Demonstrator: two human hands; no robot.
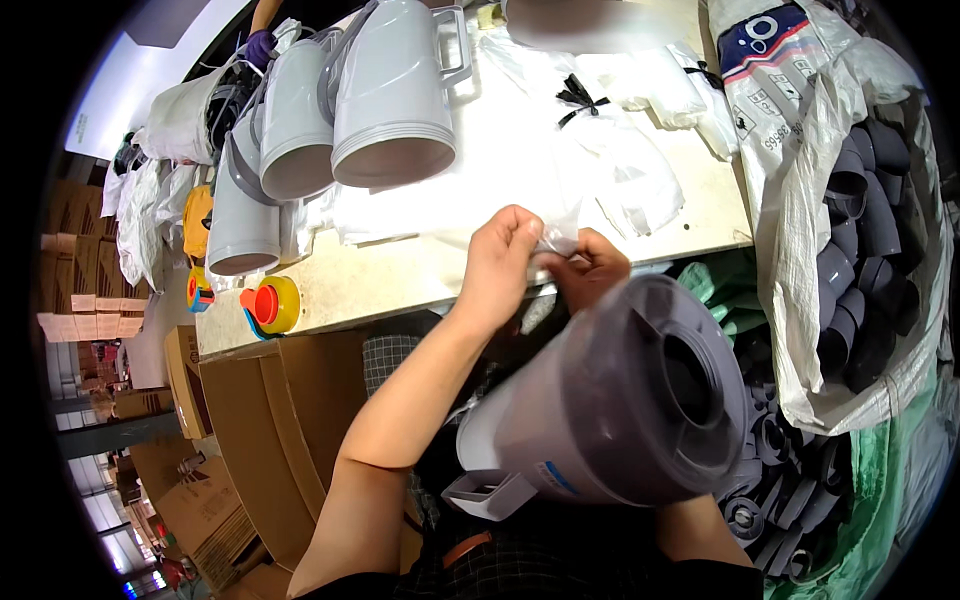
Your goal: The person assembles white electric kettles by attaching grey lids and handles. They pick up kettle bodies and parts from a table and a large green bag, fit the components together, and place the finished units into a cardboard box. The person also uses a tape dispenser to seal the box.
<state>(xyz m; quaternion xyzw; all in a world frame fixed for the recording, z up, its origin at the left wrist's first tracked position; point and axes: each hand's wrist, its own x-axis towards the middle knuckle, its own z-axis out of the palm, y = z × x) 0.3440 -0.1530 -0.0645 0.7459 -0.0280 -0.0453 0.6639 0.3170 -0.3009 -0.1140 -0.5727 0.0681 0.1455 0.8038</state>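
Observation:
My left hand [503, 262] and my right hand [592, 268] meet at the table's near edge. Both are closed, pinching a thin clear plastic bag [560, 238] between thumbs and fingers. A large grey pitcher [540, 410] with a dark lid [690, 390] lies tilted over my lap, its lid end toward the right. It hides most of my right forearm, and neither hand grips it. Beyond my hands, white plastic bags [490, 180] lie flat on the table. A clear bag closed with a black tie [580, 97] rests to the right of them.
Three grey pitcher bodies [390, 110] stand mouth-down at the table's left. A yellow and red round item [275, 303] sits at the left corner. A white woven sack [790, 290] of dark grey parts [865, 220] is at right, above more dark parts [790, 500]. Cardboard boxes [260, 430] stand lower left.

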